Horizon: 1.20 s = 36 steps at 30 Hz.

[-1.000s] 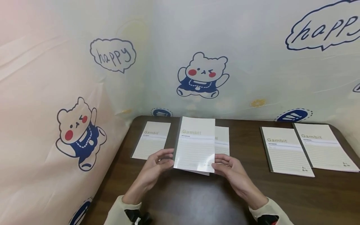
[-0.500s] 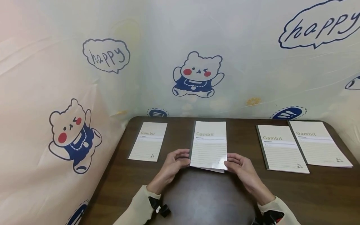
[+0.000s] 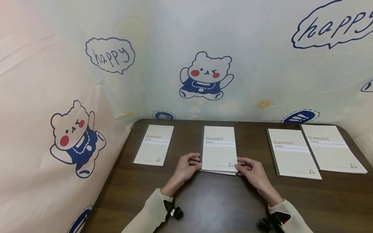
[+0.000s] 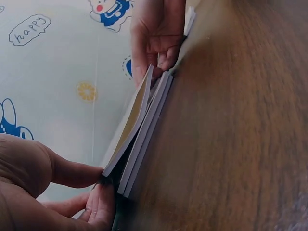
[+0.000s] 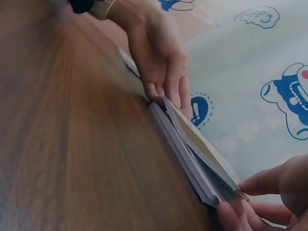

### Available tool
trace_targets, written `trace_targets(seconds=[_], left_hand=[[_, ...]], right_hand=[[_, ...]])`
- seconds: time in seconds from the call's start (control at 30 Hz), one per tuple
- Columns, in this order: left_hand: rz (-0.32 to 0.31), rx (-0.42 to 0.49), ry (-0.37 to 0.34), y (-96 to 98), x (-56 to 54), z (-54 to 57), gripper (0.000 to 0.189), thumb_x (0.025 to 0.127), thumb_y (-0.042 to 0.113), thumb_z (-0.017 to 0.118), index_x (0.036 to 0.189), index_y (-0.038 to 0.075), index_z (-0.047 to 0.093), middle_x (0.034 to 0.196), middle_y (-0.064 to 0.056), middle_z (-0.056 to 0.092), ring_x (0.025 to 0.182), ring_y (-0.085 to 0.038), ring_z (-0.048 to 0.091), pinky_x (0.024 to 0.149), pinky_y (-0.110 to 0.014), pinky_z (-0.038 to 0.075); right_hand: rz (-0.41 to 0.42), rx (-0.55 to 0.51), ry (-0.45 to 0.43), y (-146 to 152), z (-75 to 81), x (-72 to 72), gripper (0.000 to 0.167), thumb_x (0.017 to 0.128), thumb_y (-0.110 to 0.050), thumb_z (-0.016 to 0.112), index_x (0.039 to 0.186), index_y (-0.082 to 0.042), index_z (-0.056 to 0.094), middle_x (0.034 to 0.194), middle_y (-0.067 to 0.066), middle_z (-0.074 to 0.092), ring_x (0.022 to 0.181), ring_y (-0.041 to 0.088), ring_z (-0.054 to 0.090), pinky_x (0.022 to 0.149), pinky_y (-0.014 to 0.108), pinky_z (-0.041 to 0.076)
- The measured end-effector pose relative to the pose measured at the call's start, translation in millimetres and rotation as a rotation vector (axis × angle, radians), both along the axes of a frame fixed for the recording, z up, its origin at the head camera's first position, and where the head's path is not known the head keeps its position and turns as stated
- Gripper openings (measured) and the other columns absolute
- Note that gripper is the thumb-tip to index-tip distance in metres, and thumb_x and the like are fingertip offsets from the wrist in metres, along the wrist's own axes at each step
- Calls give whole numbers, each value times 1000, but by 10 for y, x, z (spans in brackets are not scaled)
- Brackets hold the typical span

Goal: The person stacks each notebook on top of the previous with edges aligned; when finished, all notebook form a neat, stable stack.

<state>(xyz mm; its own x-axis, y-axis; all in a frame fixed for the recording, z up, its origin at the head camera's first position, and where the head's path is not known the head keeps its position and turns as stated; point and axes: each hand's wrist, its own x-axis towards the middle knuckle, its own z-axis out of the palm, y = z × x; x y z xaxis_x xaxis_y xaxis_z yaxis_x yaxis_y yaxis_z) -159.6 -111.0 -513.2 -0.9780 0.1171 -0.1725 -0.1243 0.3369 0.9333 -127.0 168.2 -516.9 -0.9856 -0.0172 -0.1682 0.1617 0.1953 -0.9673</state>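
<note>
A white "Gambit" notebook (image 3: 219, 152) with a dark spine lies over a small pile at the middle of the table. My left hand (image 3: 187, 167) pinches its spine side near the front corner, thumb on top and fingers beneath. On the opposite edge my right hand (image 3: 254, 172) pinches it the same way. Seen from the left wrist, the held notebook (image 4: 132, 127) is bowed and raised above two stacked notebooks (image 4: 149, 137), with a narrow gap between. The right wrist view shows the lower notebooks (image 5: 180, 151) flat on the wood, their edges nearly lined up.
One notebook (image 3: 153, 145) lies alone at the left of the brown table (image 3: 221, 204). To the right, a notebook (image 3: 293, 153) overlaps the side of another notebook (image 3: 333, 149). A fabric backdrop (image 3: 247, 58) printed with bears rises behind the table's far edge.
Both hands have carried the held notebook to the right and lowered it over the middle pile. It now covers most of the notebook that showed behind it. The head view has shifted slightly.
</note>
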Motion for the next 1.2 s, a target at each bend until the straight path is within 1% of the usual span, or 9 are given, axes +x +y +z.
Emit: trace_targets(seconds=[0.17,0.23,0.3,0.37,0.53,0.77,0.97,1.1,1.2], left_hand=[[7,0,24,-17,0,-16,40,89,-1,76,129,-3,68,114,-20,69,100,-25,72,81,-28,58],[13,-7,36,-26,7,-10,40,89,-2,75,128,-3,69,114,-20,69,99,-26,71,81,-28,58],[14,-18,48,-31,15,-1,39,89,-2,75,128,-3,69,113,-20,69,98,-25,72,80,-28,58],[8,-28,62,-36,24,9,39,89,-2,75,128,-4,69,111,-20,69,97,-25,72,79,-27,58],[-11,-56,90,-37,44,29,40,89,-4,75,128,-9,68,107,-22,70,91,-24,71,76,-23,57],[-15,-103,112,-32,53,13,39,89,-5,74,127,-9,69,104,-21,70,89,-22,72,76,-21,58],[-41,-86,131,-41,53,-21,41,89,-2,77,128,-9,68,105,-22,69,90,-23,72,76,-21,59],[-64,-75,114,-93,57,-49,43,92,9,78,132,-4,68,108,-19,70,94,-23,73,77,-22,59],[-79,-96,107,-168,72,-41,42,96,17,76,134,2,68,112,-16,73,98,-24,73,79,-24,58]], right_hand=[[-3,291,138,-16,-52,6,37,93,-9,78,128,2,71,106,16,74,83,5,72,70,20,59],[-8,372,181,-35,-60,13,37,91,-10,80,126,-1,74,103,12,74,84,10,73,70,18,57],[-11,411,208,-54,-62,24,37,89,-10,82,125,-2,75,101,11,75,84,13,74,71,17,56],[-8,406,219,-66,-55,37,38,89,-9,82,124,0,74,100,12,75,83,15,75,71,17,57],[-1,396,228,-87,-51,63,38,89,-9,83,124,2,74,99,13,75,80,13,74,70,17,58],[7,406,224,-106,-66,77,38,88,-9,83,123,3,74,98,13,74,79,9,73,69,17,58],[-4,447,229,-102,-24,80,34,92,-13,80,123,0,75,100,10,76,83,15,74,70,18,56],[-19,473,287,-130,6,77,36,93,-13,78,127,1,72,105,13,74,90,21,73,73,23,59],[-31,504,375,-188,28,72,39,92,-11,78,129,0,70,112,16,73,96,26,72,79,34,61]])
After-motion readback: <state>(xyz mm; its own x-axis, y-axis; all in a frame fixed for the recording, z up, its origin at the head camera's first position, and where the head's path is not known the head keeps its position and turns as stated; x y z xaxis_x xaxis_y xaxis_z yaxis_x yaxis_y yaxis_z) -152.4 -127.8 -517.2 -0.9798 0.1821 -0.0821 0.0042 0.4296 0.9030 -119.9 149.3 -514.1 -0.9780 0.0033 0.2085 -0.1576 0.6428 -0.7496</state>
